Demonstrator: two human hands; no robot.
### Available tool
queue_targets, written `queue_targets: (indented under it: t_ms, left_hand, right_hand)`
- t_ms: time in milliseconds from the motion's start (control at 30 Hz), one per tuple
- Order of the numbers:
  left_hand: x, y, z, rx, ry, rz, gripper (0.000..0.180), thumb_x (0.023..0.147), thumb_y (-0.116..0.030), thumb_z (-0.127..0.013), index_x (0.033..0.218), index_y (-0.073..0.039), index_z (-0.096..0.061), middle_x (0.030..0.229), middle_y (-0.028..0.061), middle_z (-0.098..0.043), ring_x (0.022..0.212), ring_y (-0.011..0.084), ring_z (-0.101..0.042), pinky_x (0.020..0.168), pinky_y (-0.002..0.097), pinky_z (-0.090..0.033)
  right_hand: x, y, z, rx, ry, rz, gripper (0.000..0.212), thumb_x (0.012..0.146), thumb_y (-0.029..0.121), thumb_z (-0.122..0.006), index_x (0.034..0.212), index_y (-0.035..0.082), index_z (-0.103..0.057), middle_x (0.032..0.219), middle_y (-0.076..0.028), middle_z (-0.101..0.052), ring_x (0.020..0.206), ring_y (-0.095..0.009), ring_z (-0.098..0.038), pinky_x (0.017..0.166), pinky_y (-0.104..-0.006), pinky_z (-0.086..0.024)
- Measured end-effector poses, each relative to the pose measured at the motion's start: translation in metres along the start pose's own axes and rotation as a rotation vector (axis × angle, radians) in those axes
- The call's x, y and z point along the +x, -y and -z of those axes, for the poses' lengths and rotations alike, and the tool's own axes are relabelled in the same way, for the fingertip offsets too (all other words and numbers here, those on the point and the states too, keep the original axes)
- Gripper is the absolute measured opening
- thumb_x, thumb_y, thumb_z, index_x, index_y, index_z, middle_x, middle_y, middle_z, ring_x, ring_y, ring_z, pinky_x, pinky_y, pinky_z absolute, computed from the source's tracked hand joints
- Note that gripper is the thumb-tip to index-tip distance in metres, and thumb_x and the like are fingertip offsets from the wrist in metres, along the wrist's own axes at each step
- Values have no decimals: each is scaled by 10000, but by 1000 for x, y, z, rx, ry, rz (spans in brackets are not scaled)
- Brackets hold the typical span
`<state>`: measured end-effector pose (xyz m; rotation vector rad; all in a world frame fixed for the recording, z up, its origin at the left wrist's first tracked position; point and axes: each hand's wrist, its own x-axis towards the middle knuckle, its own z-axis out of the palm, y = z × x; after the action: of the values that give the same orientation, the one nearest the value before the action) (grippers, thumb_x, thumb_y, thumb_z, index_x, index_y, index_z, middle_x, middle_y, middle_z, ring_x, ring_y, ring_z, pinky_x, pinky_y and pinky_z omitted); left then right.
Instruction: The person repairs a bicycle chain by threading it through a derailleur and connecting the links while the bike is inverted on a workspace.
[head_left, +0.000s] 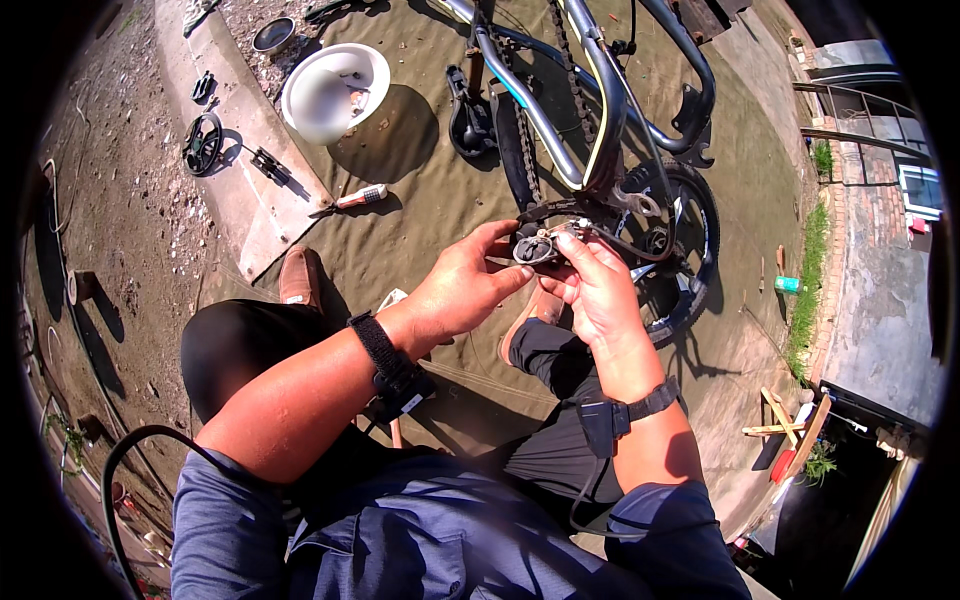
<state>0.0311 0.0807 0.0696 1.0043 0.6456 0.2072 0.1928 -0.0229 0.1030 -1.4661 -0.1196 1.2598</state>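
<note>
The right hand's [605, 295] grip is narrow, its thumb and fingertips pinching a small metal part [535, 250] with a rounded, ring-like face. The left hand's [450, 285] grip curves around the other side, thumb near the lower edge and fingers above; whether it bears weight, I cannot tell. The part sits between both hands, in front of the lower end of a bicycle frame [552, 147]. A dark cable [668, 195] arcs past the right hand; whether it joins the part is unclear.

For good handling, the right pinch would best stay firm but light, with the left fingertips steadying the rim, the face turned up to the sunlight, and any cable left slack.

Just beyond, a wheel [704, 215] lies to the right and a black saddle [470, 130] farther off. Green-brown sheeting [430, 190] covers the ground. To the left are a white basin [384, 85], a tool with a pale and red handle [365, 195], and a long board [270, 228] with black parts on it.
</note>
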Motion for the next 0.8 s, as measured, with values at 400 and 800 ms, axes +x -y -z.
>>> queue_targets:
  t_ms: [400, 800]
  left_hand:
    - [1, 1, -1, 72, -39, -13, 592, 939, -46, -689, 1457, 24, -413, 1232, 122, -635, 1019, 125, -608, 858, 268, -522]
    - [0, 2, 0, 118, -45, -57, 575, 945, -122, -686, 1434, 41, -431, 1236, 187, -654, 1010, 201, -667, 876, 332, -553]
  right_hand:
    - [0, -1, 0, 18, 9, -1, 230, 999, 244, -629, 1151, 74, -658, 1038, -49, -730, 886, -143, -712, 732, -287, -573]
    - [0, 0, -2, 21, 8, -2, 177, 1005, 224, -613, 1120, 99, -664, 1038, -28, -730, 880, -134, -709, 725, -269, -565]
